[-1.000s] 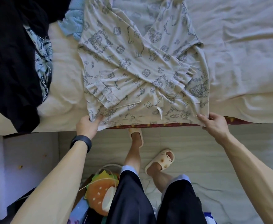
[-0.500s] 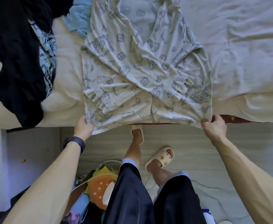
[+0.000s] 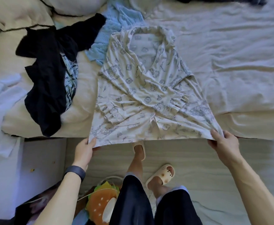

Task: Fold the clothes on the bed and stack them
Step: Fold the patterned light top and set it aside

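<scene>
A cream patterned shirt lies on the bed with both sleeves folded across its front and its collar pointing away from me. Its hem hangs a little past the bed's near edge. My left hand pinches the hem's left corner. My right hand pinches the hem's right corner, lifting it slightly. To the left lie a black garment, a blue patterned one under it, and a light blue knit partly beneath the shirt.
The wrinkled white bed sheet spreads out to the right of the shirt. A cream pillow sits at the top left. On the floor by my legs lies a burger-shaped plush. My feet wear cream slippers.
The view has pulled back, showing more of the bed. Both hands have gripped the hem corners and drawn the hem toward me, off the bed edge.
</scene>
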`<act>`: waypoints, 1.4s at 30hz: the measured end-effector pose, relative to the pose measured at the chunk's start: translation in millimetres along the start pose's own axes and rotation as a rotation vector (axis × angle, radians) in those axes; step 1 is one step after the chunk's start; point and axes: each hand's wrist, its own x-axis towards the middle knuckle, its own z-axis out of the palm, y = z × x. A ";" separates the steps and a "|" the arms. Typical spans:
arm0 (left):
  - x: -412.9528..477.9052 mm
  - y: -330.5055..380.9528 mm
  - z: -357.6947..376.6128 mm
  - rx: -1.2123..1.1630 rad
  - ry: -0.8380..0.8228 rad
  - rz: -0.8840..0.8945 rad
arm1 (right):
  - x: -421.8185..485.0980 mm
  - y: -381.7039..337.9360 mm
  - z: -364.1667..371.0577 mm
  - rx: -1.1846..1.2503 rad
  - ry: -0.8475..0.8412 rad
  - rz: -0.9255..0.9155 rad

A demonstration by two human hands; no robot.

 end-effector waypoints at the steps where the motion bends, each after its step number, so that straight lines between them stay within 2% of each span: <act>1: -9.9 5.1 -8.2 -0.036 -0.001 -0.001 | -11.3 -10.3 -4.4 0.061 0.018 -0.016; 4: -38.8 16.4 -24.9 -0.097 -0.011 -0.010 | -38.0 -30.1 -19.6 0.141 0.077 -0.056; 12: -106.5 0.6 -20.1 0.027 -0.029 -0.108 | -74.8 -2.3 -52.2 -0.129 0.117 0.108; 17: -98.3 16.3 -18.1 -0.024 -0.004 -0.132 | -71.7 -9.9 -48.3 0.025 0.117 0.138; 19: -86.3 28.0 -23.8 0.035 0.004 -0.089 | -63.1 -17.1 -43.9 0.050 0.117 0.141; 22: -65.7 38.2 -30.0 0.302 -0.039 -0.002 | -45.5 -23.4 -34.0 -0.145 0.138 0.149; 24: -49.7 39.9 -24.8 0.494 -0.126 0.009 | -29.8 -23.7 -26.7 -0.417 0.153 0.131; 27: -17.3 37.1 -2.8 0.762 -0.319 -0.033 | -6.7 -22.1 -12.5 -0.807 0.091 0.181; 29: 6.1 34.3 16.4 0.996 -0.417 -0.070 | 11.1 -12.5 -3.1 -0.955 0.047 0.253; 32: 27.8 38.1 41.9 1.230 -0.432 -0.083 | 30.9 1.8 9.6 -1.067 0.019 0.329; 35: 32.7 52.0 65.3 1.336 -0.438 -0.064 | 37.9 8.0 23.8 -1.066 0.007 0.352; 37: 34.6 68.1 87.1 1.357 -0.442 -0.005 | 39.8 7.0 35.5 -1.047 0.003 0.266; 39: 34.6 92.3 113.8 1.305 -0.438 0.124 | 42.0 0.5 47.7 -0.967 0.026 0.130; 42: 35.1 140.4 148.9 1.117 -0.360 0.318 | 46.2 -22.7 67.6 -0.713 0.010 -0.015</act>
